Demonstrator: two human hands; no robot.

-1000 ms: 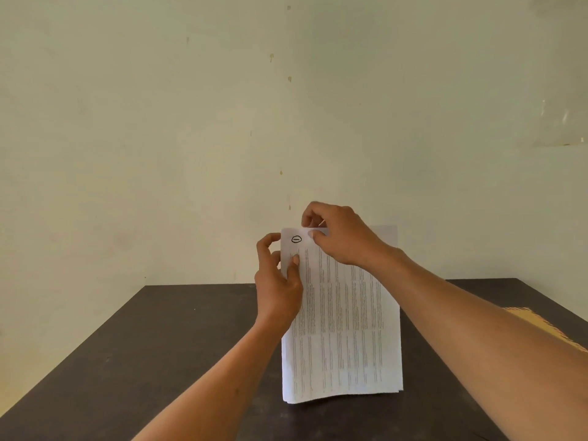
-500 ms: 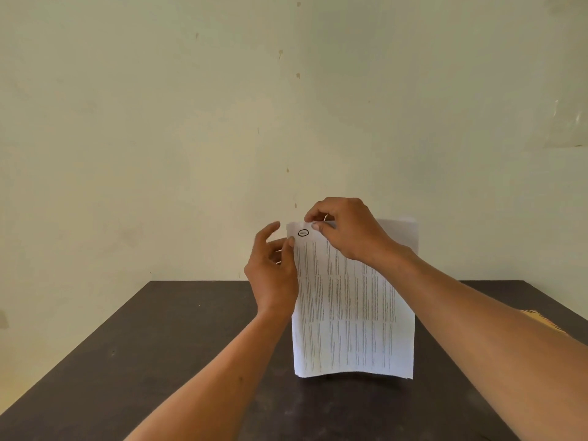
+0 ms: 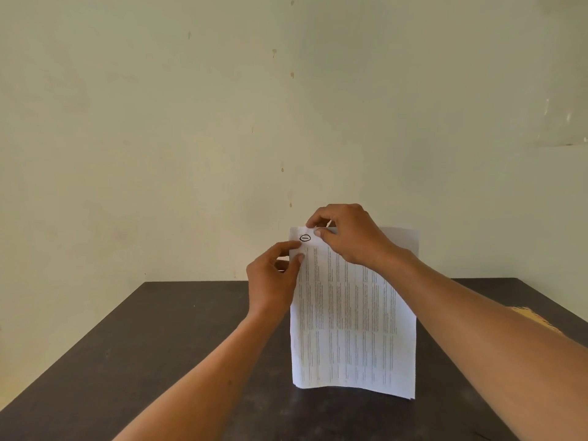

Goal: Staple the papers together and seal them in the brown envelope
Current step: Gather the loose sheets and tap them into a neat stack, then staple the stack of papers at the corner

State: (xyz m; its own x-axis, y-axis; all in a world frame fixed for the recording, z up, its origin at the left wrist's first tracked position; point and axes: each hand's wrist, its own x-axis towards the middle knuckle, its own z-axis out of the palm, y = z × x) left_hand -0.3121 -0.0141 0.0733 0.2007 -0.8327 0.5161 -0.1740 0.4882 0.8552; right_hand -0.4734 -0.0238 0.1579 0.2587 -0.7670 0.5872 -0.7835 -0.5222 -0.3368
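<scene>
The papers (image 3: 353,329) stand upright in the middle of the view, a thin stack of white sheets whose front page is covered in columns of small print too fine to read. Near the top left corner of the front page is a hand-drawn black oval (image 3: 305,238) with a short dash inside it. At the top right, a plain sheet at the back of the stack shows behind the front one, so the edges are not fully lined up there. The bottom edge is down at the table (image 3: 127,361), slightly bowed, with a shadow beneath it; whether it touches the surface cannot be told.

The right hand (image 3: 346,233) reaches over from the right and pinches the top edge of the papers between thumb and forefinger, just right of the oval, the other fingers curled behind. The left hand (image 3: 273,275) is at the left edge just below that corner, thumb on the front page and forefinger at the paper's edge, gripping it; its remaining fingers are bent behind the sheet. Both forearms are bare.

The table is dark and matte. Past the right forearm, at the table's right side, lies a yellowish thing (image 3: 534,319), mostly hidden. Behind everything rises a pale, lightly stained wall (image 3: 191,122).
</scene>
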